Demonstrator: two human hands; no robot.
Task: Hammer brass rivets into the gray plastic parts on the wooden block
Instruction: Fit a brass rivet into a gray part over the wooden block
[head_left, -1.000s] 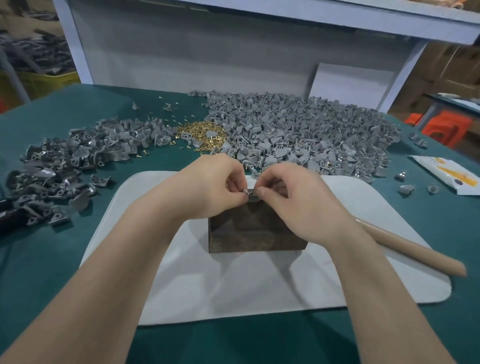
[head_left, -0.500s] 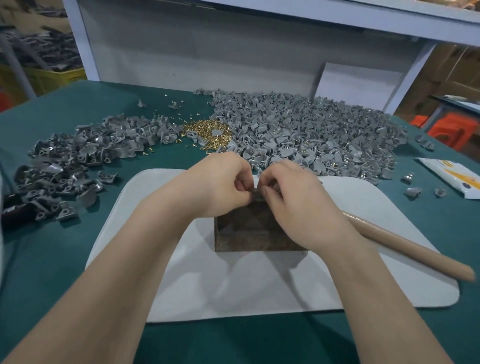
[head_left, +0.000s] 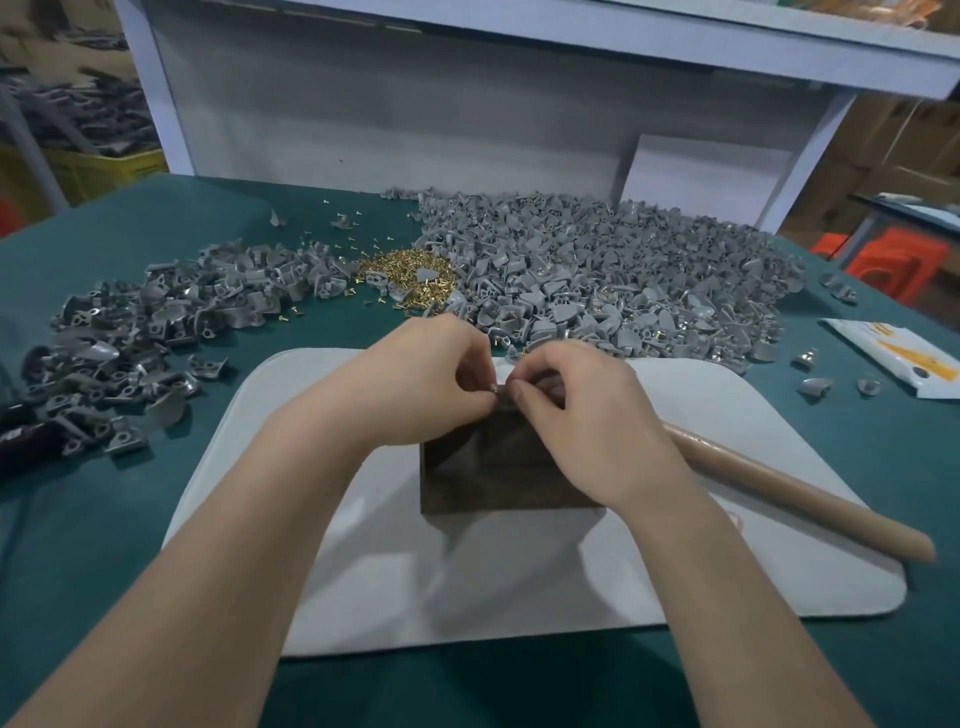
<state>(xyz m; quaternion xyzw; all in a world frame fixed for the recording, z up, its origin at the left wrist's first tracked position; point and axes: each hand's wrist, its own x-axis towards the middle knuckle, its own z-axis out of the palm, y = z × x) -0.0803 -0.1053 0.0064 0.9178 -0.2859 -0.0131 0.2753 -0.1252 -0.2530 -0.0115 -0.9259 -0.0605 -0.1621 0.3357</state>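
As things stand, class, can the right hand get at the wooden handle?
Probably yes: the wooden handle lies just beside the right hand, with nothing between them, though that hand must first release the gray part it pinches.

I see a green-covered table (head_left: 156, 519) with a white mat (head_left: 519, 587) at lower centre. Behind the mat, gray plastic parts (head_left: 613, 275) are heaped at upper right and a darker heap (head_left: 156, 332) at left. Brass rivets (head_left: 410, 275) lie between them, and a white packet (head_left: 898, 358) sits at the right edge.
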